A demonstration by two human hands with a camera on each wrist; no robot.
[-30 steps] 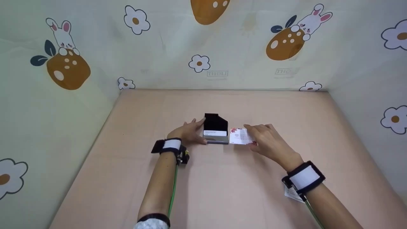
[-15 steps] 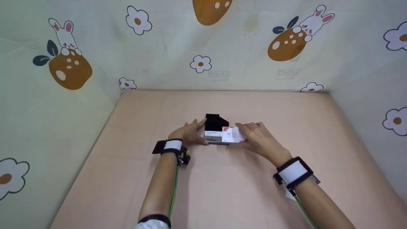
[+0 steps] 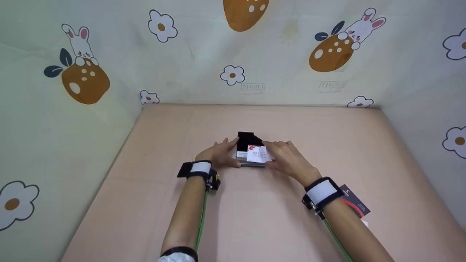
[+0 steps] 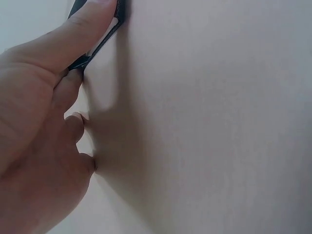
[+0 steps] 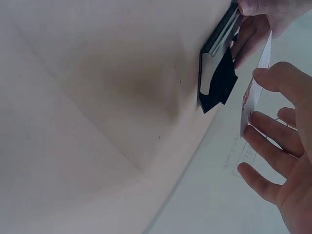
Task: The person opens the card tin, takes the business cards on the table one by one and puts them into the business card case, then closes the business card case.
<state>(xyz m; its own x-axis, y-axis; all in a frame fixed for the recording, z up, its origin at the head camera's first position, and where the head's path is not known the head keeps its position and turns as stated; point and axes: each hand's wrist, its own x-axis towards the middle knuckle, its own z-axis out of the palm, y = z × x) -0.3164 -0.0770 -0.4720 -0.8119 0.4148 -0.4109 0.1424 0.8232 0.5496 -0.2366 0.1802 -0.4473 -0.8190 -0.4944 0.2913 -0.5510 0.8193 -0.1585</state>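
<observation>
A black card case [image 3: 246, 139] lies on the table with its flap raised, white cards [image 5: 207, 73] inside it. My left hand [image 3: 220, 154] grips the case by its left side, thumb at the near corner and fingers at the far one. In my right hand [image 3: 289, 158], thumb and fingers pinch a white business card [image 3: 257, 154] printed with red flowers. From the head view the card overlaps the case's right part. The right wrist view shows a gap between this card and the case, and the ring and little fingers spread away from the card.
A dark business card with a red stripe [image 3: 355, 202] lies on the table to the right, partly behind the right forearm. A white corner of another card [image 3: 364, 223] shows beside it. A patterned wall covering [image 3: 196, 72] rises behind the pinkish table [image 3: 255, 218].
My right hand has carried the flowered card leftward from beside the case to over it. The dark card on the right has come into view from behind the forearm. My left hand keeps its grip.
</observation>
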